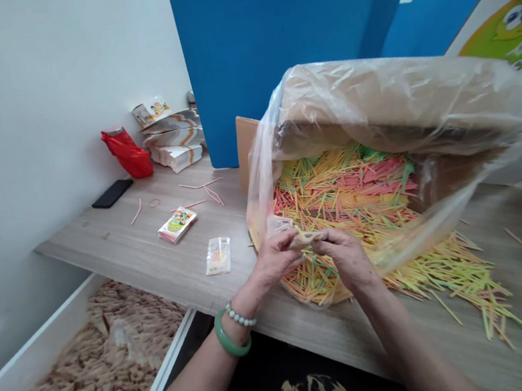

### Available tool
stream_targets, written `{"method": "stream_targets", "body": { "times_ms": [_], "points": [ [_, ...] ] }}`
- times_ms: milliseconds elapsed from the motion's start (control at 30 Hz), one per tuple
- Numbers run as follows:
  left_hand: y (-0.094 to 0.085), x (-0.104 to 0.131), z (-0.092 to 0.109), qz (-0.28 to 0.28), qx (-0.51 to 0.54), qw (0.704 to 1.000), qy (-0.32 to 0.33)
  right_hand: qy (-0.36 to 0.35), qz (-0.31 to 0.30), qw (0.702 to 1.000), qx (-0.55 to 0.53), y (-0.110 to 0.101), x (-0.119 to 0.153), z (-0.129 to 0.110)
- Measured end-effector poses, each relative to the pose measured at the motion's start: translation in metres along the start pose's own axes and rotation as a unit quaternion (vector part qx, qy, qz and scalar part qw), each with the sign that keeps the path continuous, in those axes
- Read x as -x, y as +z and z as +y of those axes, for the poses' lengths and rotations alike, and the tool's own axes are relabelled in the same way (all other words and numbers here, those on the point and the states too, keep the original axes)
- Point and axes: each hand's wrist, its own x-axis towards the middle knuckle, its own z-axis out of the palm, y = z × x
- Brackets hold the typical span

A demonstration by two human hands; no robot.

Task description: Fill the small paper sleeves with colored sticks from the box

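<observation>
My left hand (279, 254) and my right hand (341, 250) meet in front of a large clear plastic bag, fingers closed on a small packet (304, 238). It is pinched nearly edge-on, so its contents are hard to make out. Beneath and beyond them lies a heap of thin coloured sticks (341, 210), yellow, pink, orange and green, inside the plastic bag (401, 88). Just past my left fingers, another printed clear packet (282, 223) shows in part. To the left, a flat clear packet (218, 256) with coloured sticks lies on the table.
A stack of printed cards (177, 223) lies on the table (116, 241) at left, near loose pink sticks. Farther back are a black phone (112, 193), a red bag (128, 154) and folded papers (176, 143). Yellow sticks (467, 276) spill rightward. A white-edged bin (43, 339) stands lower left.
</observation>
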Motion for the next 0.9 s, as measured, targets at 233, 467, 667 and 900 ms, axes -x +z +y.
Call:
{"method": "stream_targets", "body": {
  "times_ms": [233,467,667,900],
  "points": [
    [-0.004,0.004,0.003,-0.006,-0.033,0.999,0.004,0.036,-0.021,0.999,0.0,0.009,0.007,0.001],
    [-0.004,0.009,0.003,-0.037,-0.059,0.997,0.02,-0.045,0.074,0.996,-0.011,0.007,0.0,-0.028],
    [-0.002,0.011,0.003,-0.011,-0.054,0.998,0.008,-0.069,0.061,0.996,-0.015,0.004,-0.002,-0.033],
    [0.006,0.015,0.004,-0.03,-0.044,0.999,-0.009,-0.134,0.127,0.981,-0.062,0.013,0.0,-0.036]
  ]
}}
